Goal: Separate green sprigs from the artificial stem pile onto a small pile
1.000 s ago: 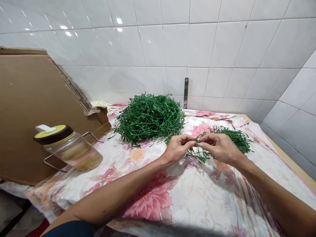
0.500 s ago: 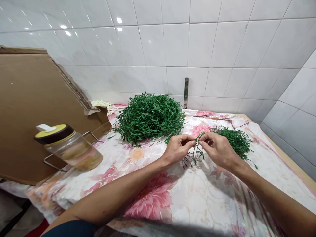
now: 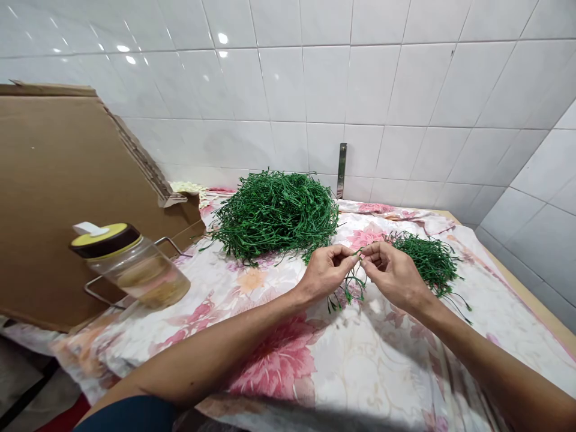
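My left hand (image 3: 327,271) and my right hand (image 3: 390,273) meet over the flowered cloth (image 3: 288,354), fingertips pinched together on a small green stem sprig (image 3: 351,287) that dangles between and below them. A big heap of green stems (image 3: 276,213) lies beyond my left hand near the wall. A smaller green pile (image 3: 426,257) rests just behind my right hand.
A clear jar with a yellow and dark lid (image 3: 130,267) lies tilted in a wire holder at the left. A cardboard sheet (image 3: 67,198) leans behind it. White tiled walls close the back and right; a metal bracket (image 3: 341,169) is fixed on the back wall.
The sprig has been drawn away from the small pile and now hangs freer under the fingertips. Both hands stay pinched together, shifted slightly.
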A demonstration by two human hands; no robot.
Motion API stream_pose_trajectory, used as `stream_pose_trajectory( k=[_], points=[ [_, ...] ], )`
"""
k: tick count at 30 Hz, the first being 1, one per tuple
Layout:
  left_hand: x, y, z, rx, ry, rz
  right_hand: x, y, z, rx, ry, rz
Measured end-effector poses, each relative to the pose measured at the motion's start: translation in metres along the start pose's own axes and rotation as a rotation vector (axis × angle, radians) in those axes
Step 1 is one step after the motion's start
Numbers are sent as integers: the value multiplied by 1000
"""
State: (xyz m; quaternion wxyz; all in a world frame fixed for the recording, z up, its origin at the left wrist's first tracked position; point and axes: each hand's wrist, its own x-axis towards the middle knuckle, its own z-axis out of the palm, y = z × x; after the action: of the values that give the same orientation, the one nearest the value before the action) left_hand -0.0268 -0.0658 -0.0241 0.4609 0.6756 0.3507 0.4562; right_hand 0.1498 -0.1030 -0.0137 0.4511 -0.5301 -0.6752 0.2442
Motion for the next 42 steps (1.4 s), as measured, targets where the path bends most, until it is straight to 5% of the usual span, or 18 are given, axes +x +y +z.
stream_pose_trajectory(
  k=[11, 18, 27, 35, 42],
  points=[
    [0, 1, 0, 23, 5, -32, -5, -7, -1, -284, 67, -241],
    [-1, 2, 1, 73, 26, -16, -1, -4, -3, -276, -28, -159],
    [-8, 2, -3, 487, 69, 287, 0, -3, 0, -157, -57, -93],
    [5, 2, -4, -47, -92, -131, 3, 7, 3, 262, -169, 53],
    [5, 0, -6, -86, -50, -230, -4, 7, 6, -129, 47, -233]
  ],
)
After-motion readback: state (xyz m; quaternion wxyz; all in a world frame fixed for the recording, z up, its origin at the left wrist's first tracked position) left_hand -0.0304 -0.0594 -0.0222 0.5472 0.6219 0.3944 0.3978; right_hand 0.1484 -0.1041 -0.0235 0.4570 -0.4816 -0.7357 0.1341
